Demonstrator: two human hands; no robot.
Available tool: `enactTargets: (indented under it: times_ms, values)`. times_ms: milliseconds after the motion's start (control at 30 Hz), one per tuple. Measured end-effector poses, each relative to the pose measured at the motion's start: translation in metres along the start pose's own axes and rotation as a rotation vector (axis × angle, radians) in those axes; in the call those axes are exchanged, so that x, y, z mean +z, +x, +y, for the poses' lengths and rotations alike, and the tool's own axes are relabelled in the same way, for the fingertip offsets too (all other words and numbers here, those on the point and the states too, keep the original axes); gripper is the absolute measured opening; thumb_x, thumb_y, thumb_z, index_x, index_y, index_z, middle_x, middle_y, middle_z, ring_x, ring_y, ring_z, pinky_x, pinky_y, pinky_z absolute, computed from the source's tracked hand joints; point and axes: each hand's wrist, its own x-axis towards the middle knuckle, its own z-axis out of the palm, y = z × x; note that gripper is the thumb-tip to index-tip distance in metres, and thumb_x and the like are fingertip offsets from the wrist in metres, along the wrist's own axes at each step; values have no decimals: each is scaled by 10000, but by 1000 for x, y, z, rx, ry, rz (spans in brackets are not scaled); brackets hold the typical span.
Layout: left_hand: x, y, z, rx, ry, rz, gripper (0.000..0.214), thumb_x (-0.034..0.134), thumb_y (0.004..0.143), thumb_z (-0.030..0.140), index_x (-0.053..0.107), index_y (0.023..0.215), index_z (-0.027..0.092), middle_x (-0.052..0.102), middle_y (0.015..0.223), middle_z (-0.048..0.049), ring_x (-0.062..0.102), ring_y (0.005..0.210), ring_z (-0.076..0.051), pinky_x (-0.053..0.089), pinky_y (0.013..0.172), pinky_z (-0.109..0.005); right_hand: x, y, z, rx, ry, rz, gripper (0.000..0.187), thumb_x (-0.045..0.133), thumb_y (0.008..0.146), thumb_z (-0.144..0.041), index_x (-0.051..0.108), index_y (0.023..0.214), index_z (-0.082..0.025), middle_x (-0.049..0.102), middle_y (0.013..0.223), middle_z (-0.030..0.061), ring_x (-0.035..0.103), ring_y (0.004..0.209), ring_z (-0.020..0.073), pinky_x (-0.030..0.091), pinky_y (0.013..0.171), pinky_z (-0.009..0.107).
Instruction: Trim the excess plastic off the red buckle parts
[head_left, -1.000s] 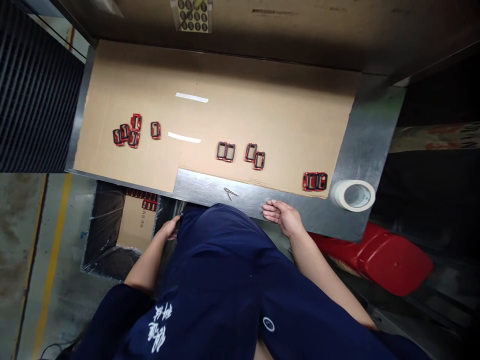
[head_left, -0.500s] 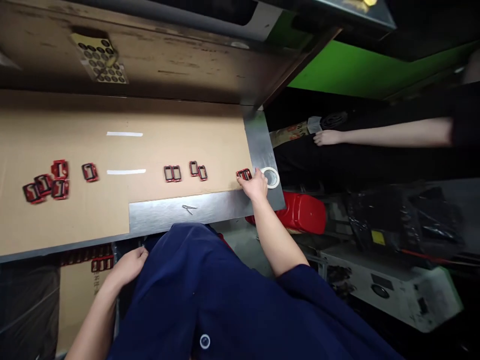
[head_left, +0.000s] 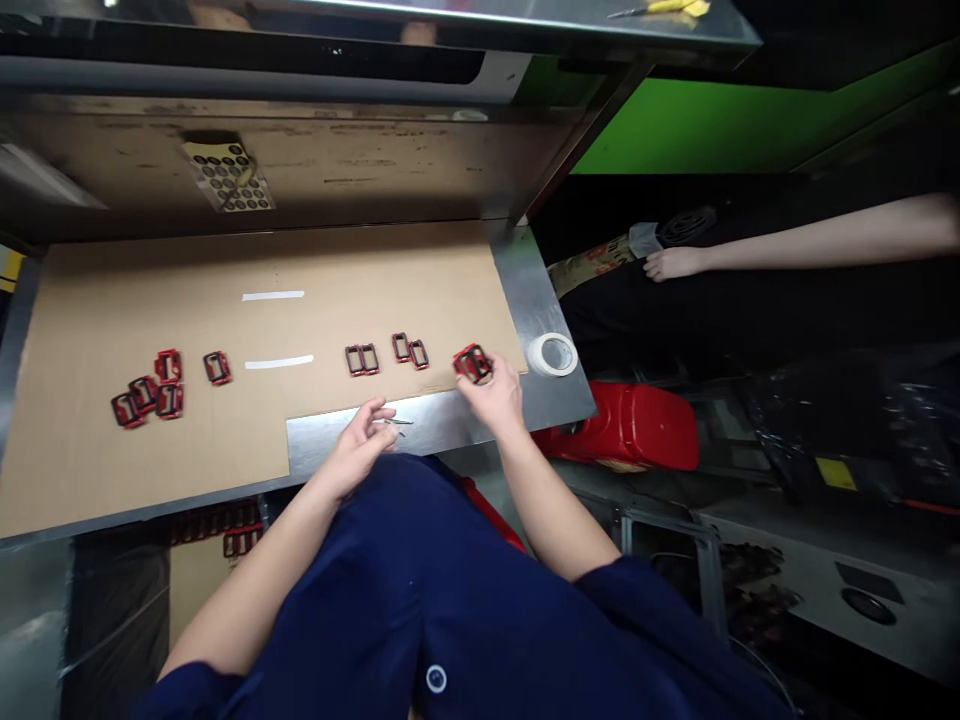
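Note:
My right hand (head_left: pixel 495 395) is closed on a small red-and-black rectangular frame part (head_left: pixel 472 364), held at the right of the cardboard sheet; whether it is one part or several pressed together I cannot tell. My left hand (head_left: pixel 362 445) hovers at the metal front strip with its fingers apart and nothing seen in them. Right beside its fingertips lies a small thin metal tool (head_left: pixel 399 423), partly hidden. Two frame parts (head_left: pixel 361 360) sit side by side in the middle, and another pair (head_left: pixel 409 350) lies a little to their right.
Several red-and-black frames (head_left: pixel 169 400) cluster at the left, with a single one (head_left: pixel 217 368) nearby. A roll of tape (head_left: pixel 553 354) lies at the table's right end. Beyond it are a red stool (head_left: pixel 652 425) and another person's arm (head_left: pixel 810 238). White tape strips (head_left: pixel 279 362) mark the cardboard (head_left: pixel 150 290).
My left hand has risen from beside my lap to the table's front strip. My right hand has moved slightly left, away from the tape roll, lifting the frame part. The view has shifted too.

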Motion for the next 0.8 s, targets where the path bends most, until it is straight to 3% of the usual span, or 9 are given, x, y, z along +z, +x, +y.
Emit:
enactTargets:
  times_ms: [100,200,333,433,500,700,800]
  values:
    - [18,12,2,61,-159,52,746,858,679,422,526,1315,214,615,1308,-122,670,1042,-200,543,858,-313,4,-56,-51,-453,96,-58,649,739,759,-375,582,1349,-154,664,1232,159,577,1163,343,472,1042,492]
    - [15,11,10,85,-277,118,600,842,714,430,571,1207,222,691,1111,-49,690,888,-142,552,806,-258,-5,-88,-81,-645,178,-77,658,751,779,-405,584,1355,-134,668,1184,170,569,1182,348,488,1050,510]
    - [-8,-14,25,1,-373,85,462,857,675,397,626,1007,174,680,805,-2,634,617,-114,527,581,-227,-31,-93,-85,-681,408,-306,800,846,700,-474,558,1393,-195,636,1297,145,493,1352,358,434,1142,556]
    - [-20,-36,29,-57,-526,-96,443,867,644,368,646,972,168,653,693,8,603,554,-127,501,519,-234,-41,-90,-84,-639,562,-558,1029,893,656,-496,413,1522,-216,477,1530,168,434,1444,349,410,1173,551]
    - [-22,-45,27,-86,-585,-205,421,854,663,363,653,973,162,675,694,-14,623,571,-145,508,532,-244,-39,-90,-88,-672,647,-670,1075,905,650,-484,370,1551,-244,468,1552,152,443,1450,330,399,1187,530]
    - [-25,-46,20,-132,-508,-190,434,871,659,407,667,946,154,740,812,-71,688,670,-196,546,610,-283,-24,-92,-103,-775,774,-607,888,885,688,-406,495,1469,-239,626,1393,126,568,1330,293,454,1143,486]
    - [-27,-42,24,-123,-436,-101,404,837,695,456,698,922,152,732,850,-66,680,731,-192,550,686,-295,-25,-90,-104,-786,777,-589,880,900,670,-423,523,1442,-234,645,1352,129,595,1283,291,477,1117,484]
